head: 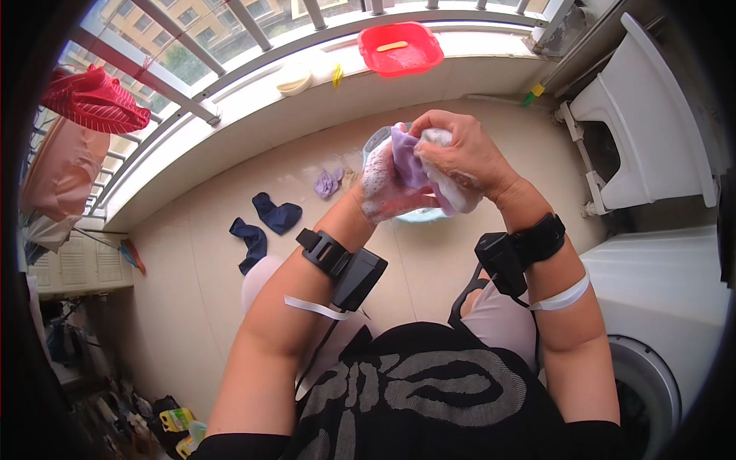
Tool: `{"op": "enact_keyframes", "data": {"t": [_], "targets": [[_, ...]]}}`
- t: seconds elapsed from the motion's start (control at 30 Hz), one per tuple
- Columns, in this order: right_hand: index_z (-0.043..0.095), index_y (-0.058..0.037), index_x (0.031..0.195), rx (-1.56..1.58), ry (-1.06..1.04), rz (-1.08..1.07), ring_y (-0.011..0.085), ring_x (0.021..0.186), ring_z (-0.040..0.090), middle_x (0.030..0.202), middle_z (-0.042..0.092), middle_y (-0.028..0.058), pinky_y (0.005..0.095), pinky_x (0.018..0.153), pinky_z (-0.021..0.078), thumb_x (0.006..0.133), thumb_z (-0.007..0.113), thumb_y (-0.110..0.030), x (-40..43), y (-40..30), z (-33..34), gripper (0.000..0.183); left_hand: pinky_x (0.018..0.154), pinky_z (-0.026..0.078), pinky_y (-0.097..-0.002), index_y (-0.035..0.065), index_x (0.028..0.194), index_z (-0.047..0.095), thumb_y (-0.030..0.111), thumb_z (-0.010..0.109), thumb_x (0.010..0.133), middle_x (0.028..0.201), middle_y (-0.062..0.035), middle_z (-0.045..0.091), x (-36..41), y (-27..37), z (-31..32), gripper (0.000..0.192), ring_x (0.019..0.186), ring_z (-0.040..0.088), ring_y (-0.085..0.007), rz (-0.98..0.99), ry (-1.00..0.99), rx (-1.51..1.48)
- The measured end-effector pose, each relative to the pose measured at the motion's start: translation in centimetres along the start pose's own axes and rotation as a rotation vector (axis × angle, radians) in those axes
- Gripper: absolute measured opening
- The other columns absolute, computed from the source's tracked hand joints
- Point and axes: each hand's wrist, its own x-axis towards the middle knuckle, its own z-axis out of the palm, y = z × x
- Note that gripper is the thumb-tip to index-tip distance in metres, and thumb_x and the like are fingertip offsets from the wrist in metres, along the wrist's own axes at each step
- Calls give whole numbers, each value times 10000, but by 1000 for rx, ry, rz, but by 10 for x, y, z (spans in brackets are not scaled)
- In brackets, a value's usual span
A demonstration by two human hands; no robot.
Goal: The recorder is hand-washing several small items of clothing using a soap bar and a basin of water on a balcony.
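Note:
Above a pale blue basin [422, 217] I hold a soapy purple cloth [407, 158] between both hands. My left hand [382, 181], coated in white suds, grips the cloth from the left. From the right, my right hand [460, 152] pinches it together with a foamy whitish piece [437, 138]; whether that piece is part of the same item I cannot tell. The basin is mostly hidden behind my hands. On the tiled floor to the left lie a crumpled purple cloth [328, 183], a beige one partly behind my left hand, and two navy socks [277, 213] [249, 244].
On the sill stand a red plastic basin [401, 72] with a yellow stick inside and a round whitish container [294, 80]. A white sink pedestal [650, 115] and a front-loading washing machine [661, 287] are at the right. Laundry hangs at the left by the railing.

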Motion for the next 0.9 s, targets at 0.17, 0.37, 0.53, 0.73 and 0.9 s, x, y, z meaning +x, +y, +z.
{"op": "enact_keyframes", "data": {"t": [0.17, 0.37, 0.53, 0.73, 0.9], "targets": [[610, -23, 925, -330, 521, -215, 286, 759, 631, 853, 634, 158, 351, 713, 501, 772, 664, -197, 4, 12, 30, 238, 1028, 354, -461, 50, 1183, 515, 238, 376, 929, 1203, -138, 541, 9, -7, -8, 345, 1148, 511, -285, 183, -42, -239], [596, -45, 899, -282, 808, 118, 312, 800, 630, 860, 632, 155, 381, 714, 497, 791, 666, -273, 17, 34, 26, 262, 1010, 372, -396, 68, 1227, 495, 388, 384, 948, 1208, -93, 545, 24, -17, 11, 439, 1150, 504, -213, 217, 115, -178], [570, -60, 875, -414, 693, -375, 339, 745, 612, 821, 615, 140, 397, 685, 495, 808, 630, -255, 20, 36, 58, 214, 879, 458, -325, 100, 1152, 497, 289, 354, 984, 1001, -49, 564, 19, -16, 0, 291, 1000, 543, -167, 286, 214, 18], [566, -60, 897, -444, 760, -14, 325, 775, 616, 819, 619, 127, 383, 656, 485, 815, 629, -184, 33, 57, 38, 161, 985, 408, -362, 89, 1173, 495, 263, 392, 964, 1155, -75, 561, 24, -17, -33, 291, 1100, 533, -189, 242, 71, -94], [529, -67, 878, -330, 641, -250, 334, 799, 598, 831, 601, 144, 415, 692, 483, 794, 624, -165, 24, 45, 57, 160, 955, 452, -352, 112, 1217, 476, 277, 450, 950, 1153, -60, 562, 10, -17, -40, 314, 1097, 546, -197, 142, 202, -139]]}}
